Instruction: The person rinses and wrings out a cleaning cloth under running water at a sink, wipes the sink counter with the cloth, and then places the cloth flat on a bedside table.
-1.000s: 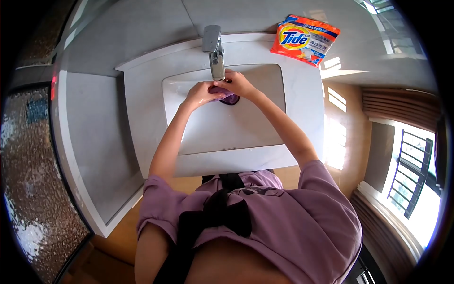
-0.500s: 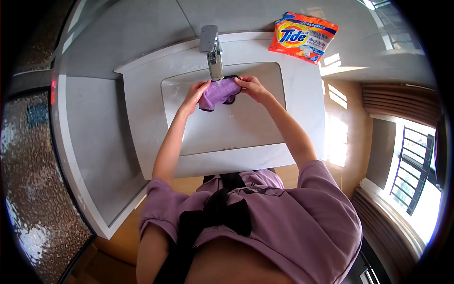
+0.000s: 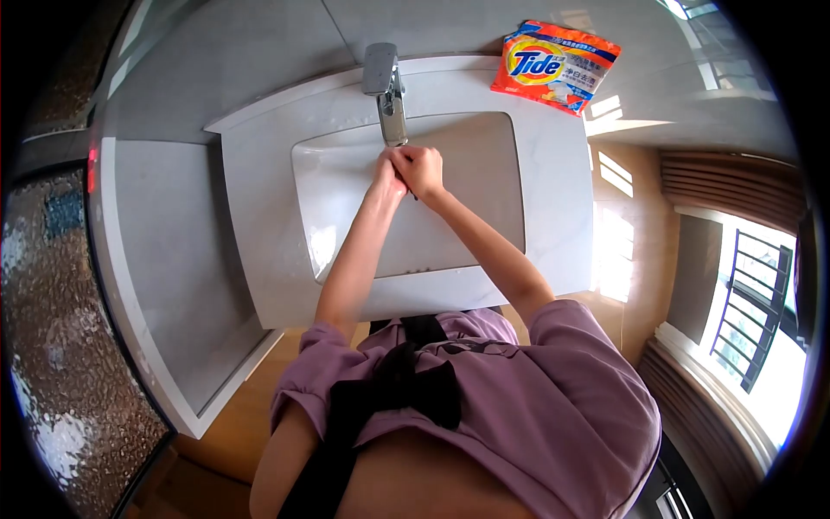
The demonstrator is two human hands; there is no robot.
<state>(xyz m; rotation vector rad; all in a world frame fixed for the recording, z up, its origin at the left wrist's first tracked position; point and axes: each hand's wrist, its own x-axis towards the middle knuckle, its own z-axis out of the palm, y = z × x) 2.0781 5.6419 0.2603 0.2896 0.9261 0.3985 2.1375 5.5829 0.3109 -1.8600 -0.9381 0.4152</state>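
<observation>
Because almost wholly enclosed by the left hand [image 3: 388,173] and the right hand [image 3: 423,171], identifiable only by a dark edge protruding below: one cloth [image 3: 415,197], located over the basin [image 3: 471,208], close to the tip of the faucet [image 3: 382,69]. Recorded as clenched, both hands, pressed together and gripping around the cloth; exact placement of the grip not verifiable from above. Unable to tell whether touching the faucet.

Handling, as judged: likely light, limp and soft, to fit within so small a grip. Probably heavier and somewhat slippery if wet; wetness not confirmed. Rated low for fragility. Advisable to take hold at opposite ends, with full palms, and not to rely on the thin dark edge alone.

Count, as observed: hands, two; cloth, one, shown only in part; faucet, one; basin, one; orange packet [image 3: 553,69] marked "Tide", one, placed at the rear right corner of the surface [image 3: 558,199], well apart from the hands. Noted further, at far right: barred window [image 3: 752,311], one.
</observation>
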